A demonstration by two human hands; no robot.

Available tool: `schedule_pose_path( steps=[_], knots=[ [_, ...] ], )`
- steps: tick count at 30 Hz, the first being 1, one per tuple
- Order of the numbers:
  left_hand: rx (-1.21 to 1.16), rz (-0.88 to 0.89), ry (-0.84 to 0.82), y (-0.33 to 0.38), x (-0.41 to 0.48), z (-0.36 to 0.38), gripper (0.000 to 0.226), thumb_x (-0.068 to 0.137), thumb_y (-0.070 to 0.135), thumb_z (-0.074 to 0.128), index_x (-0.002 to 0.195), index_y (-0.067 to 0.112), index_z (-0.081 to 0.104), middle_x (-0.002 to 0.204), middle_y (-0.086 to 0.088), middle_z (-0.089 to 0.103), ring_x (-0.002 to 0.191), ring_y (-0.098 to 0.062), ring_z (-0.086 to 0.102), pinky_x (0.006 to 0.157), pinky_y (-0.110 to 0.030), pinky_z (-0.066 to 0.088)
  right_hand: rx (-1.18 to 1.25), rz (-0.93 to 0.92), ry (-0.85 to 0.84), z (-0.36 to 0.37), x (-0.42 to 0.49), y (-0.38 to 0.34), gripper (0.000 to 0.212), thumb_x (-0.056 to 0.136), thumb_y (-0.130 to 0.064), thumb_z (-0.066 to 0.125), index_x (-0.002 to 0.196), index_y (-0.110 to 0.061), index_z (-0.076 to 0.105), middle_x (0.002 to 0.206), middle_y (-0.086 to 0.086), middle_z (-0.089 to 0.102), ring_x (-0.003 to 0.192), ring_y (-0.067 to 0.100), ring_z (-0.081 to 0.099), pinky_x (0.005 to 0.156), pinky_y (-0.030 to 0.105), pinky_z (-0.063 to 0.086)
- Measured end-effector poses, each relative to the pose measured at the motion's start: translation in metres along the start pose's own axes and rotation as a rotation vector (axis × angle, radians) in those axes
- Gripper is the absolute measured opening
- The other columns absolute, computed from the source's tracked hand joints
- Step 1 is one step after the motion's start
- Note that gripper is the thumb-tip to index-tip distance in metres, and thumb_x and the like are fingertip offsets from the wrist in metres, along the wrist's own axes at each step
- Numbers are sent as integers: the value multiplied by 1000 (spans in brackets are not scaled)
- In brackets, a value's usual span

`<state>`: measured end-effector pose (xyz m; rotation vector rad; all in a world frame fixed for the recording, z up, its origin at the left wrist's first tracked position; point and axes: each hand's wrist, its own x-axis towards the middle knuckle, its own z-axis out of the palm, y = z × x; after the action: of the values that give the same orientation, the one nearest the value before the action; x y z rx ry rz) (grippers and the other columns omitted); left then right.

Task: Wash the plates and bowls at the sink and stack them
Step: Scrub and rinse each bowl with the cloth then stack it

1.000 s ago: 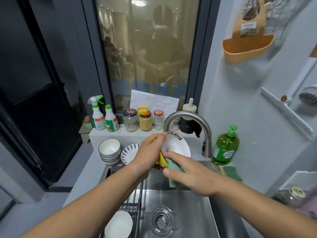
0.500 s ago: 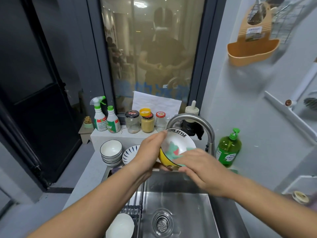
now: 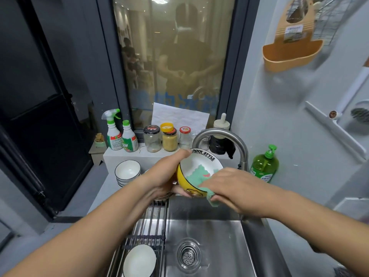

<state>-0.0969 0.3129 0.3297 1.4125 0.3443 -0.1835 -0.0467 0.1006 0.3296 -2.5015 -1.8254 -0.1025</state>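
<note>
Okay, yellow duck bowl (image 3: 184,179) is up over the sink (image 3: 209,232), tilted with its opening toward me, just below the faucet (image 3: 219,134). My left hand (image 3: 165,176) grips it, thumb over the rim, fingers curled under the base. My right hand (image 3: 235,186) pinches a green sponge cloth (image 3: 201,174) and presses it inside the bowl. Looks ceramic: stiff, breakable, probably slick when wet, so I judge rim-plus-base the safe hold.

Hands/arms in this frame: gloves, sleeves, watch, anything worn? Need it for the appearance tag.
Nothing worn. Left hand and right hand are both bare, with no gloves. Both are uncovered from the fingers back to the frame edge, and no sleeve is in view. No watch, band or ring shows on the visible parts.
</note>
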Motion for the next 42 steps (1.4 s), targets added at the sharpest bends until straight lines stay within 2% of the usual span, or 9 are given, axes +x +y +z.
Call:
schedule_pose_path(
  steps=[8,11,16,18,21,30,36,40,42],
  knots=[
    [-23,-193,-111,-8,4,-7,54,95,64,46,105,16,68,79,-11,76,66,-28,74,53,-41,61,232,74,316,21,5,-26,35,100,-42,47,78,-17,55,73,-9,50,74,13,46,77,30,40],
    [-130,-210,-255,-22,6,-16,82,87,84,43,122,15,71,115,-20,75,99,-36,73,66,-50,65,309,138,384,27,4,-37,28,98,-35,51,75,-20,55,68,-13,47,70,6,45,74,25,39],
    [-246,-46,-341,-60,-3,2,101,65,73,80,143,14,56,132,-18,68,121,-35,66,94,-62,55,901,434,555,24,9,-44,21,97,-23,60,78,-17,64,70,2,67,63,15,65,60,31,54],
    [-390,39,-263,-72,-2,16,116,56,66,92,141,-1,52,130,-28,64,114,-37,66,93,-48,57,866,447,556,24,15,-53,23,94,-31,59,78,-15,63,70,4,66,64,15,62,62,36,51],
    [-488,92,-238,-73,0,22,89,52,65,93,110,1,72,99,-21,71,86,-29,71,70,-34,58,769,389,516,29,18,-62,32,91,-40,58,72,-14,56,64,-1,54,61,11,49,60,30,41],
    [-401,-319,-492,-50,5,-12,121,62,97,48,138,4,63,135,-30,61,112,-47,64,105,-66,39,288,47,267,37,-4,-21,40,102,-42,47,84,-12,67,84,2,67,97,20,65,92,22,44],
    [-495,-61,-251,-70,8,11,115,60,63,91,149,7,44,141,-34,54,107,-41,67,71,-49,60,722,406,386,35,-2,-35,32,95,-36,57,73,-13,58,60,-4,53,57,2,44,54,18,35],
    [-479,-39,-229,-62,0,23,68,76,69,62,97,5,72,83,-17,73,66,-27,72,50,-29,55,812,382,445,22,8,-54,34,97,-33,58,73,-9,58,64,2,55,59,7,48,57,26,41],
    [-539,-85,-251,-55,2,20,69,75,74,56,87,9,77,82,-16,72,69,-29,72,57,-31,57,715,326,454,20,11,-56,36,94,-40,55,71,-13,53,64,-4,51,61,7,46,58,25,39]
  ],
)
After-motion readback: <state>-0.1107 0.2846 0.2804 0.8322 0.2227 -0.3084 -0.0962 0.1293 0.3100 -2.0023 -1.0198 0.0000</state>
